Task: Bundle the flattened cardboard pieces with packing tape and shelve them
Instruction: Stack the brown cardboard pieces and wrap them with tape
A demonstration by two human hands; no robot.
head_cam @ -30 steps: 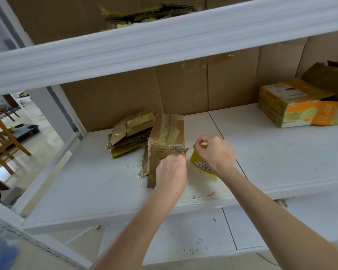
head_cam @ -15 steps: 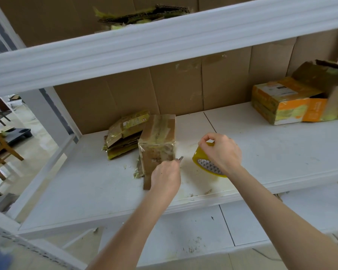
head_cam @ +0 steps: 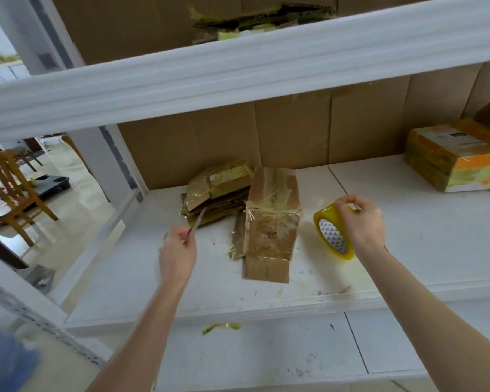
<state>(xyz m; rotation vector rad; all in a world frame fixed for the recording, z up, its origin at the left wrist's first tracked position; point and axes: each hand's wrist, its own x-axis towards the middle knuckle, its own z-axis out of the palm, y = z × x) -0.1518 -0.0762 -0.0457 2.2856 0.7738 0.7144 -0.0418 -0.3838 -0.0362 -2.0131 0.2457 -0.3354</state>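
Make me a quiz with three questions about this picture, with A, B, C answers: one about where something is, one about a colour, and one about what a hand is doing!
1. Where is the tape roll compared with the taped cardboard bundle in the middle of the shelf?
A. To its right
B. To its left
C. On top of it

2. What colour is the tape roll?
A. Blue
B. Red
C. Yellow

3. What is the left hand doing?
A. Lying flat on the shelf
B. Holding a thin blade
C. Gripping the tape roll

Answers:
1 A, the right hand holds the roll to the right of the bundle, apart from it.
2 C, the roll's tape is plainly yellow.
3 B, its fingers pinch the blade, left of the bundle.
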